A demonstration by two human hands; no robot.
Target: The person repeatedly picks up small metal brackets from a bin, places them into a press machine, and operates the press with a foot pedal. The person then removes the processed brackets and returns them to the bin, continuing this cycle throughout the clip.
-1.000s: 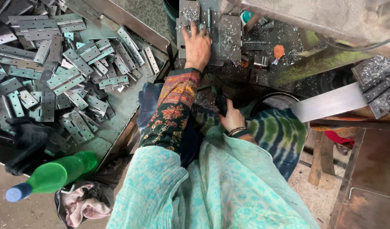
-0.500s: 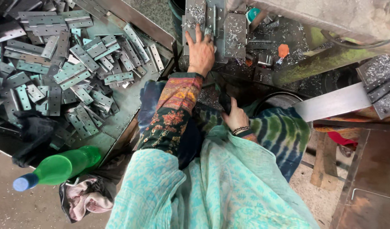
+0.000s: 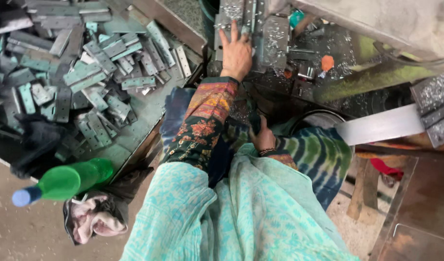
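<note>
My left hand [image 3: 236, 50] reaches forward in a patterned sleeve and lies flat, fingers apart, on grey metal plates [image 3: 275, 36] on the machine bed, which is strewn with metal shavings. My right hand [image 3: 263, 137], with a bangle at the wrist, sits low by my lap under the machine's edge. Its thumb points up and its fingers curl out of sight against something dark, and what it grips is hidden.
A tray [image 3: 130, 140] on the left holds a heap of several grey-green metal hinge plates [image 3: 86, 72]. A green bottle with a blue cap [image 3: 62, 183] lies by a crumpled cloth [image 3: 94, 220]. A white strip [image 3: 381, 125] and more plates [image 3: 437, 108] are at the right.
My left hand has slid a little further up onto the plates and spread its fingers. My right hand has stayed by my lap.
</note>
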